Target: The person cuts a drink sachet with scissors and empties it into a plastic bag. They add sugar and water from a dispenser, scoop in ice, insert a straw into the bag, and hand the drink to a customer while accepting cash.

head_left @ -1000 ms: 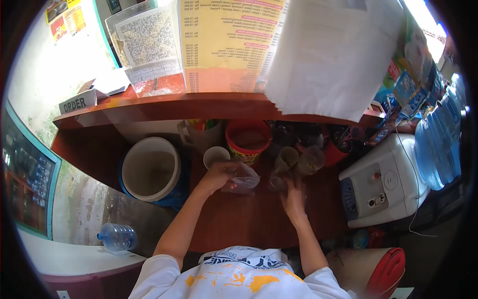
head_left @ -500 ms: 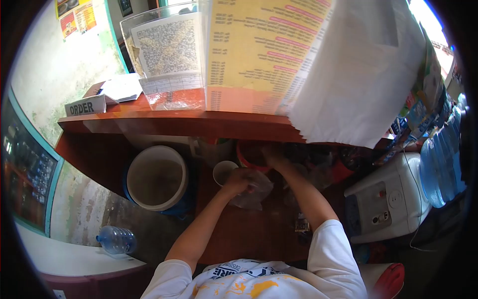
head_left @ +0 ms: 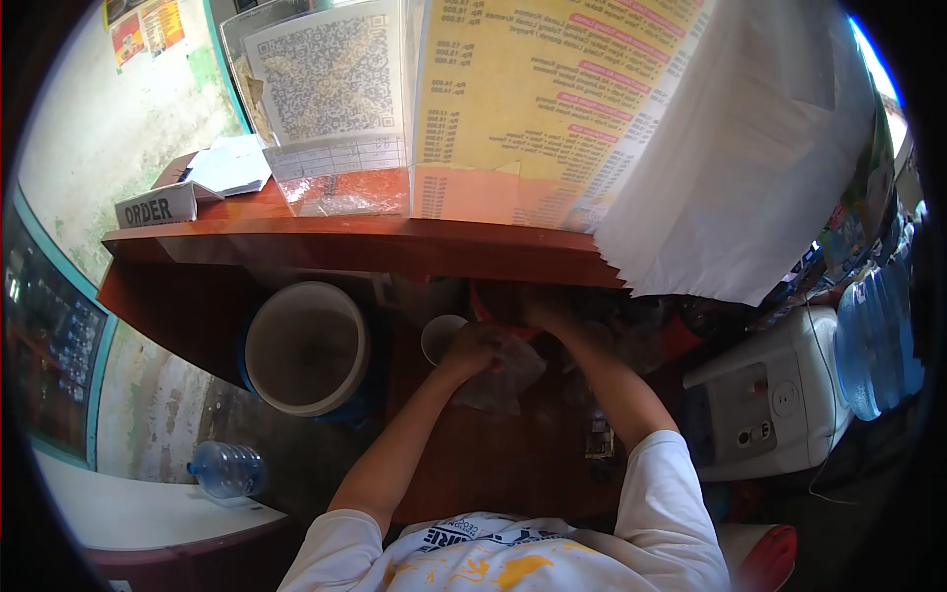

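My left hand [head_left: 473,349] is closed on a clear plastic bag [head_left: 505,383], which hangs loosely over the brown tabletop. Just left of that hand stands a white cup [head_left: 435,340], its mouth facing up. My right hand [head_left: 545,312] reaches under the counter shelf to a red container [head_left: 490,302], at or inside its rim. Shadow and the shelf hide the right fingers, so what they hold cannot be made out.
A large pale-rimmed bucket [head_left: 360,345] stands left. The counter shelf [head_left: 355,249] overhangs both hands and carries a menu [head_left: 533,118]. White paper [head_left: 730,168] droops over its right end. A water dispenser [head_left: 764,400] is at right.
The head view has shifted slightly, so the counter and menu sit a little differently in the picture. Both hands stay in nearly the same places, the left still gripping the bag.
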`<state>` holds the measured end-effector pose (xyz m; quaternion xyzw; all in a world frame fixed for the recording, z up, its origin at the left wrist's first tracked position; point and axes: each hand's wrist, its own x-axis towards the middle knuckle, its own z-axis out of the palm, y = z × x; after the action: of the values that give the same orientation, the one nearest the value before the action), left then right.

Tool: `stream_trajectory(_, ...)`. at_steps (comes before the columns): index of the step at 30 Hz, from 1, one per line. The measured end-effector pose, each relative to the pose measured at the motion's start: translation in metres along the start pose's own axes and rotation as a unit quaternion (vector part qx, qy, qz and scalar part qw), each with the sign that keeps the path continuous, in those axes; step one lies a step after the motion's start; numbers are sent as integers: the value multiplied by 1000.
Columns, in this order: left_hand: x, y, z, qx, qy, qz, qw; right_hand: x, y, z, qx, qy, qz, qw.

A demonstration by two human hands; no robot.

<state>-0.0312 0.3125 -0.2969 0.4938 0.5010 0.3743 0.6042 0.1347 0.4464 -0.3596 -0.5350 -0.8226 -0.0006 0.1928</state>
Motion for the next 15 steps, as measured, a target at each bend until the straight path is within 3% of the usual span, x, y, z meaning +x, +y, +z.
stream_trajectory(1,-2,3,0,9,-9,-12,1000,-2,0,-1,-18,-17,-12,1000)
stream_trajectory(4,-11,18,0,23,-32,-34,999,5,-9,-44,-74,-224,-38,971)
stream_trajectory(6,-17,24,-1,9,-40,-35,999,5,-9,-52,12,-153,-17,988)
stream_trajectory(8,-20,20,-4,16,-33,-32,999,4,-5,-53,95,-168,-6,981)
stream_trajectory(10,-27,19,-5,13,-17,-26,999,5,10,-56,168,-267,-7,949)
stream_trajectory(13,-40,29,-1,2,2,-18,1000,-12,-10,-99,272,-237,114,926)
stream_trajectory(15,-42,36,0,8,-3,-26,1000,-21,-14,-113,276,-222,133,926)
